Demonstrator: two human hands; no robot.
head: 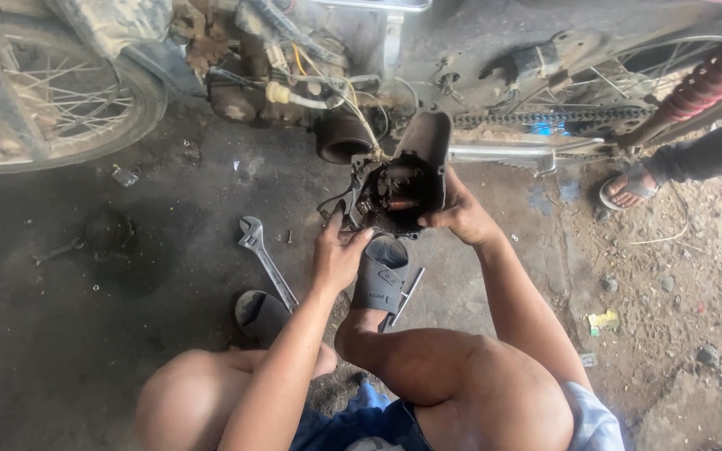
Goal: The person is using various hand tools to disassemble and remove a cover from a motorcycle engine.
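Engine cover (407, 171) is held above the floor (85, 334), open side up, dirty metal parts inside. Right hand (461, 215) fingers grip its right edge; left hand (338, 255) fingers curl at its lower left rim. Adjustable wrench (265, 259) lies left, apart.

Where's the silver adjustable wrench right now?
The silver adjustable wrench lies on the dark concrete floor, left of the left hand, its handle end by the grey sandal.
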